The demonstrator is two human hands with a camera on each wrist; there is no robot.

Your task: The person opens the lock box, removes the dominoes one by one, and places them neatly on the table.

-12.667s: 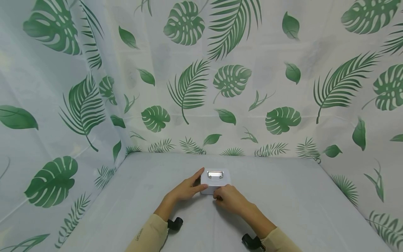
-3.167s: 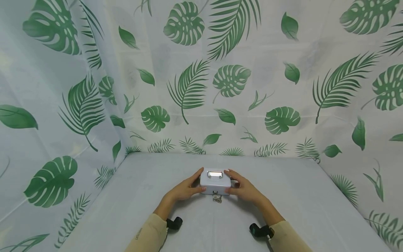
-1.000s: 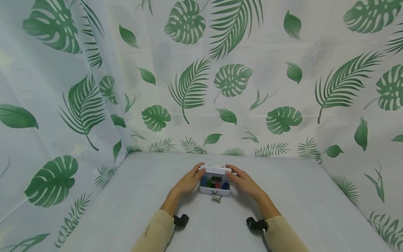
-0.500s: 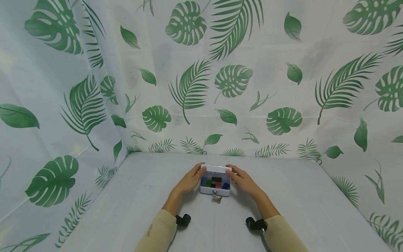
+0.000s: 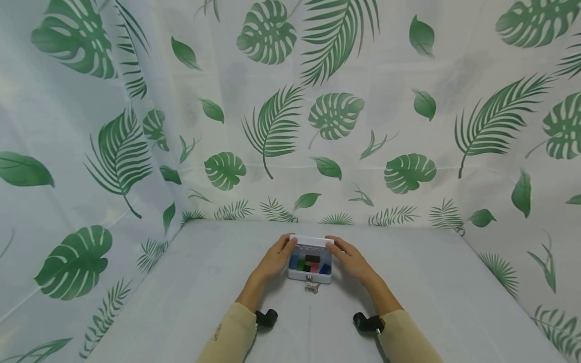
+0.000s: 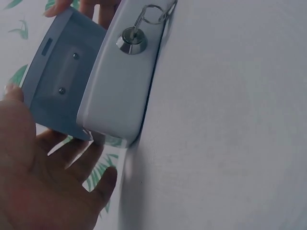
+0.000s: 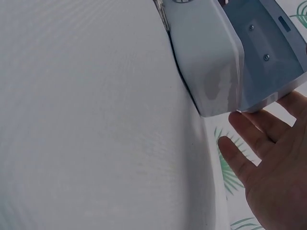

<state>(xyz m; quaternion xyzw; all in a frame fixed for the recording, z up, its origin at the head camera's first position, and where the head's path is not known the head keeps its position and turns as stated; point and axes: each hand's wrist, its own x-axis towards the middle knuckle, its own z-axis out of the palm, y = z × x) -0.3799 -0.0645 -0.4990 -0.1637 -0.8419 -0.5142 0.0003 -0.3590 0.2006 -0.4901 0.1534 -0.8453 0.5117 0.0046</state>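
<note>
A small white metal cash box (image 5: 297, 276) sits on the table with its hinged lid (image 5: 313, 242) raised. Several coloured blocks lie inside, among them a dark block (image 5: 312, 258), a green block (image 5: 301, 264), a pink block (image 5: 314, 267) and a blue block (image 5: 325, 268). My left hand (image 5: 273, 259) holds the lid's left end, thumb at the front edge and fingers behind. At the right end my right hand (image 5: 351, 259) grips the lid the same way. A key sits in the front lock (image 6: 132, 40), with a ring and keys (image 5: 311, 287) hanging from it.
The box stands on a pale table covering (image 5: 204, 282). Behind and to the sides hang white curtains (image 5: 281, 191) with green leaf prints. A black wrist camera (image 5: 267, 318) is worn on the left wrist, another camera (image 5: 366, 322) on the right.
Earlier my right hand was at the box's front, then both hands held its ends with the lid down. Since then the lid has swung up, tipping slightly further back in the last second.
</note>
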